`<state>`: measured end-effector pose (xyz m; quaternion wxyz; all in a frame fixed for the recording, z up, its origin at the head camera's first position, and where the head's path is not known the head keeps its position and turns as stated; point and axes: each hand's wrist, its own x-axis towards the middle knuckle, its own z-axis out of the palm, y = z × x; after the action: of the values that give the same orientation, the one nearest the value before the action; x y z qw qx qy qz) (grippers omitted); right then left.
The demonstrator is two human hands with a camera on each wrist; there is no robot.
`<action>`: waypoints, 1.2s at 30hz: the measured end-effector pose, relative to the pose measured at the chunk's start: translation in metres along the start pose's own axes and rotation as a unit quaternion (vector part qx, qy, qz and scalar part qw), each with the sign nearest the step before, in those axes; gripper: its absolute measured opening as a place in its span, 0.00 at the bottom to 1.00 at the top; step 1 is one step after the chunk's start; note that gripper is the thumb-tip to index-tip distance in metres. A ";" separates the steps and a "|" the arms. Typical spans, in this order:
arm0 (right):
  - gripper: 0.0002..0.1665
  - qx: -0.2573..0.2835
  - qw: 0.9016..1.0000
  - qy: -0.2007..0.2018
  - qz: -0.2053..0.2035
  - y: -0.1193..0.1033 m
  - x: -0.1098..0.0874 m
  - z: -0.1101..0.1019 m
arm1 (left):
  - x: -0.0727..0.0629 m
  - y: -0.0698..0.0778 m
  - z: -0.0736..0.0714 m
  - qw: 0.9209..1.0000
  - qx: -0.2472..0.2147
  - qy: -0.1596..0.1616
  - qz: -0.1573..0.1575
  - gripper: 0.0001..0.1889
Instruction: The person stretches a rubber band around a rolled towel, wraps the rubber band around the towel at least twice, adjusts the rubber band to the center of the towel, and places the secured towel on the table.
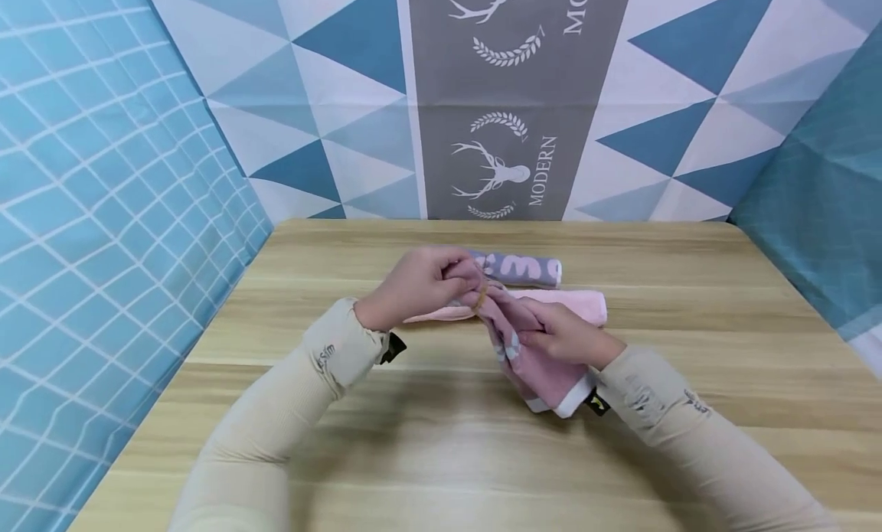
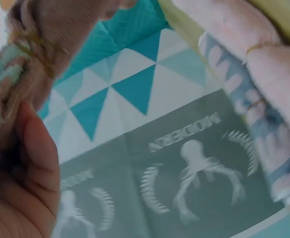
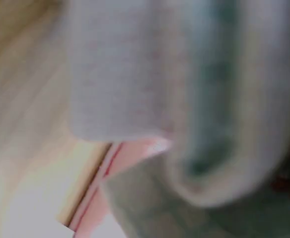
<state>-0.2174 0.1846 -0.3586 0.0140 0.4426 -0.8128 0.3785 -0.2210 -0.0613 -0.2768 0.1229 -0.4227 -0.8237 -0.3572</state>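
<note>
A dusty-pink towel with white edging and pale patterned patches is held over the table between both hands. A tan rubber band circles it near its gathered upper end. My left hand pinches that end beside the band; in the left wrist view its thumb presses against the folds. My right hand grips the towel further down, and the lower end spreads loosely below it. The towel's blurred pale edge fills much of the right wrist view.
Just behind the hands lie a light pink rolled towel and a grey-and-pink rolled towel, each banded round its middle in the left wrist view. The wood-grain table ends at a patterned back cloth. Blue tiled sheeting stands left.
</note>
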 end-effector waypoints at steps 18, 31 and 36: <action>0.12 -0.373 0.805 0.226 -0.402 -0.040 0.043 -0.025 | -0.001 0.011 0.008 0.973 -0.129 -0.060 -0.182 0.04; 0.17 -0.330 0.852 0.183 -0.362 -0.041 0.047 -0.014 | -0.002 0.013 0.010 0.970 -0.146 -0.063 -0.181 0.04; 0.18 -0.322 0.864 0.183 -0.340 -0.039 0.043 -0.016 | 0.001 0.012 0.008 0.979 -0.131 -0.050 -0.149 0.04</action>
<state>-0.2198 0.1509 -0.3083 0.4322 0.5853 -0.6712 0.1417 -0.2110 -0.0508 -0.2762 -0.0298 -0.3249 -0.8288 -0.4546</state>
